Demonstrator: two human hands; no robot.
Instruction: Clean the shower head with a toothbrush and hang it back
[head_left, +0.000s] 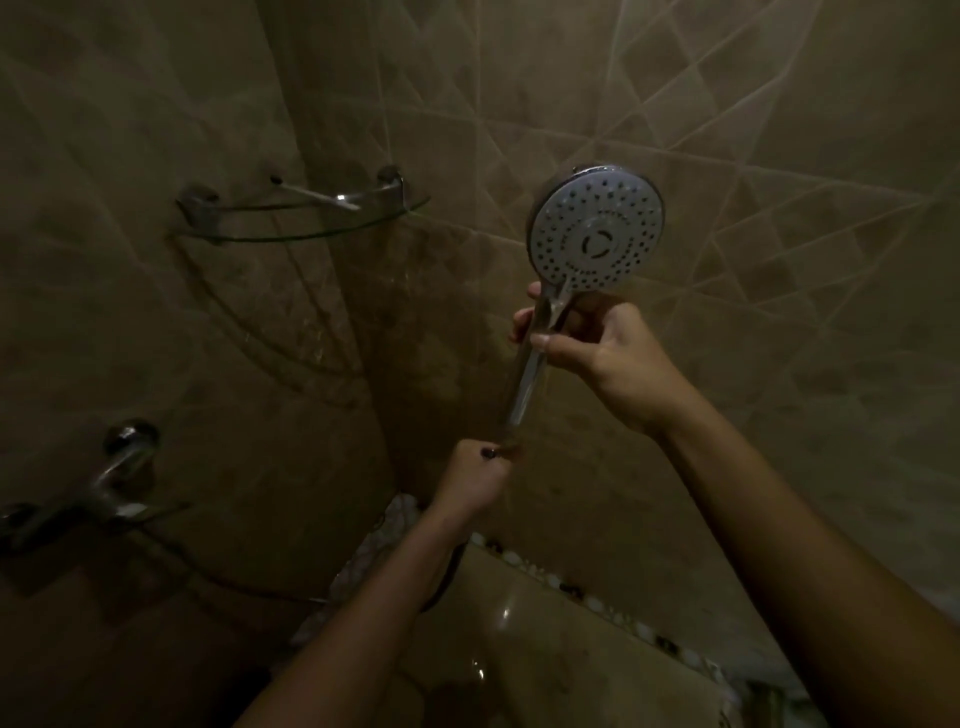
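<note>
A chrome shower head (597, 231) with a round nozzle face turned toward me is held upright in front of the tiled wall. My right hand (597, 345) grips its handle just below the face, thumb across the front. My left hand (475, 475) is curled round the handle's lower end, where the hose (447, 577) joins and runs down behind my left forearm. No toothbrush is in view.
A glass corner shelf (306, 218) with chrome brackets hangs at upper left. A chrome mixer tap (111, 483) juts from the left wall. A tiled ledge with a pebble border (550, 577) lies below. The scene is dim.
</note>
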